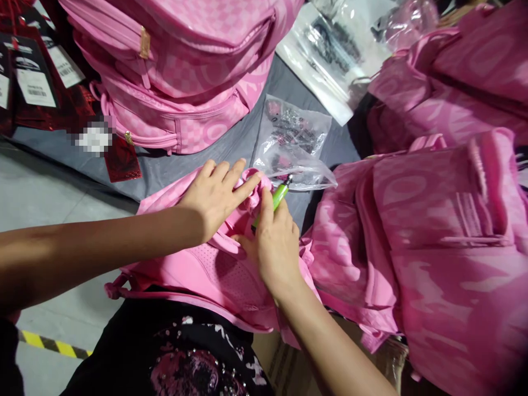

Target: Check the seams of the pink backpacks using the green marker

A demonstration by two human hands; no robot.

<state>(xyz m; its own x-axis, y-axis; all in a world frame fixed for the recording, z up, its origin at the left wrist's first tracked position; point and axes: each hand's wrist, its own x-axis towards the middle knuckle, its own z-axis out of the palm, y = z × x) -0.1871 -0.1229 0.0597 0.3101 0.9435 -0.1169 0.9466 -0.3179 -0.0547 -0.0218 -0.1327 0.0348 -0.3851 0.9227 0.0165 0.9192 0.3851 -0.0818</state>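
A pink backpack (177, 275) lies in front of me, its dotted back panel partly showing beneath my arms. My left hand (212, 201) rests on its top with fingers stretched out, touching the bunched pink fabric (251, 195) near the upper edge. My right hand (276, 245) is closed round a slim green tool (280, 195) with a dark tip that points up and away; its exact kind is not clear. The right thumb touches the backpack near a strap. Just beyond the tool sits a clear plastic bag (291, 137) with dark and pink small items inside.
A pink checkered backpack (193, 82) stands at the back left. Pink camouflage backpacks (445, 220) crowd the right side. Tags with barcodes (35, 82) lie at the far left, and more plastic bags (330, 55) at the back, on a grey cloth surface (284, 82).
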